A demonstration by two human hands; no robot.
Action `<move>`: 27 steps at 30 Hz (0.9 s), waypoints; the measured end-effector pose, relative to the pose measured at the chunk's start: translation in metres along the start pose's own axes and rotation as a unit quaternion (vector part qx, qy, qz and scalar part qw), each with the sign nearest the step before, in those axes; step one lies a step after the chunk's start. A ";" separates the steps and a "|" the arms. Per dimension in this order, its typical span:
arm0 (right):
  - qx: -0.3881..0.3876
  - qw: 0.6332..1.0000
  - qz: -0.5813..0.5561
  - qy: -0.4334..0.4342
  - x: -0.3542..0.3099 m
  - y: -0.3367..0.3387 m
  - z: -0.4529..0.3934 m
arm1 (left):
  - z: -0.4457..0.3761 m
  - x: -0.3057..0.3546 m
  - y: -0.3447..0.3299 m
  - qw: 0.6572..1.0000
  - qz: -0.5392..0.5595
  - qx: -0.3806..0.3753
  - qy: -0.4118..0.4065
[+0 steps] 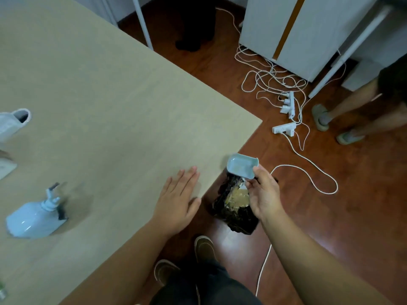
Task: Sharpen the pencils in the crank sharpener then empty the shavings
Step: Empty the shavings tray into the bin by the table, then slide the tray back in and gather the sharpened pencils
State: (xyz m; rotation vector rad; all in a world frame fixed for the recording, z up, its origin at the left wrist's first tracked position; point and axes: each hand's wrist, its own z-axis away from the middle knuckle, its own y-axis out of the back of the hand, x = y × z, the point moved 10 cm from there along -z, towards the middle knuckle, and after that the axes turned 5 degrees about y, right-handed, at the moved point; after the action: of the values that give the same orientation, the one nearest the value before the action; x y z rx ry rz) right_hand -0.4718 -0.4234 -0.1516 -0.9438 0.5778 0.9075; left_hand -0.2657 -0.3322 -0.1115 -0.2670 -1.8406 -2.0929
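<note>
My right hand [263, 194] grips a pale blue shavings tray [241, 165], tilted over a black bin bag [234, 208] on the floor beside the table corner. Pale shavings and scraps lie inside the bag. My left hand [178, 199] rests flat, fingers apart, on the beige table [110, 106] near its edge. The pale blue crank sharpener [33, 219] stands at the table's left, its crank handle pointing up and its tray slot showing dark. No pencils are visible.
A white bag-like object [13, 123] sits at the table's left edge. White cables and power strips [286, 113] sprawl on the wooden floor to the right. Another person's legs in slippers [330, 119] stand at the far right. My own shoes [203, 247] are below the table edge.
</note>
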 end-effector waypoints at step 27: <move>-0.382 0.805 0.425 -0.160 0.249 -0.303 0.147 | 0.192 -0.256 0.140 0.909 -0.012 0.179 0.375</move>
State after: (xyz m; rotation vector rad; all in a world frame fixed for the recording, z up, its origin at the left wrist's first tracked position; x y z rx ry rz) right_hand -0.0783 -0.2804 -0.1381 -1.2104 0.3086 2.1838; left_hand 0.0070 -0.1244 -0.0466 0.5777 -1.6617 -1.4912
